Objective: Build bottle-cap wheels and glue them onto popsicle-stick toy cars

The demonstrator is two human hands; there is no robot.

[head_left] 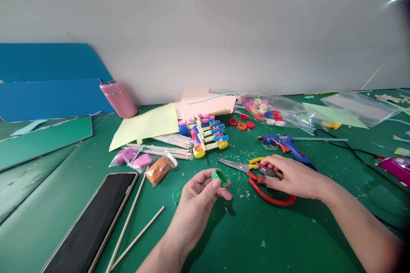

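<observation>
My left hand (200, 196) holds a small green bottle cap (219, 177) between thumb and fingers, its hollow side showing. Just left of that hand, a second green cap (177, 196) lies partly hidden on the table. My right hand (285, 175) is closed over dark-handled pliers or cutters (270, 173), whose jaws are hidden. Under and beside it lie scissors (235, 165) with red handles, blades pointing left. A blue glue gun (288, 143) lies behind the right hand. Behind the left hand stands a cluster of sticks and coloured caps (206, 134).
A phone (92, 222) and two wooden sticks (137, 239) lie at the left front. Clay packets (158, 170) sit behind them. Red caps (250, 125) and a bag of caps (264, 108) are farther back. A pink bottle (119, 100) leans near blue boards (51, 98).
</observation>
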